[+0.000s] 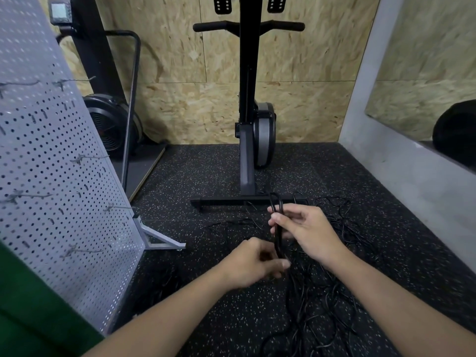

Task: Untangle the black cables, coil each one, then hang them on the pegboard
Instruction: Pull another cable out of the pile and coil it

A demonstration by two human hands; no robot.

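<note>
Forearms [159, 318] were stretched right of the pegboard [51, 163]; a folded cable [278, 240] was gripped by the right hand [306, 230] and pinched lower by the left hand [253, 265]. Limp and light, it was judged best held mid-bundle.

Black cables [319, 313]: thin, tangled in a loose heap on the floor [206, 176] at 5 o'clock. Folded bundle [278, 238]: upright below centre, gripped by right hand [306, 233], lower end pinched by left hand [255, 266]. Pegboard [51, 176]: grey, perforated, at 9 o'clock.

No legible text, label or number anywhere, even on the small monitor [60, 11].
</note>
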